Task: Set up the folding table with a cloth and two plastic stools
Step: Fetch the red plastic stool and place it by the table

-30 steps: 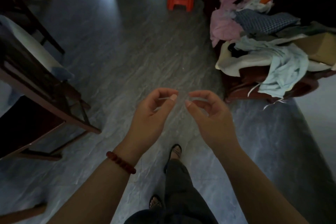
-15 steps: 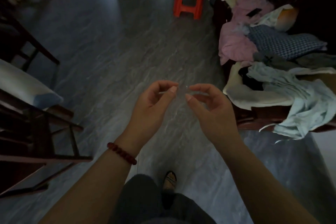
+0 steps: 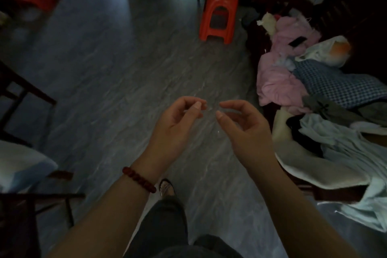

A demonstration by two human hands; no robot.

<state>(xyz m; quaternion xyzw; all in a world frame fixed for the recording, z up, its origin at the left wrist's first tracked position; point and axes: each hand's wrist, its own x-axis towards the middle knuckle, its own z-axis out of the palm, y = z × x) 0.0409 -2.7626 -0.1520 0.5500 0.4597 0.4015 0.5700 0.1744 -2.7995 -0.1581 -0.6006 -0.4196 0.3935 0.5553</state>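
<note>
Holds left hand (image 3: pixel 178 125), red bead bracelet (image 3: pixel 139 179) at the wrist, raised over grey marbled floor (image 3: pixel 104 90), thumb tip pressed to forefinger; cannot tell whether pinching anything. Holds right hand (image 3: pixel 245 128) just beside, fingers loosely curled, thumb apart from forefinger, gripping nothing visible. Beyond both, upright near far edge of the floor: orange-red plastic stool (image 3: pixel 219 10) with glossy moulded legs, near heap of pink and checked clothes (image 3: pixel 314 90).
</note>
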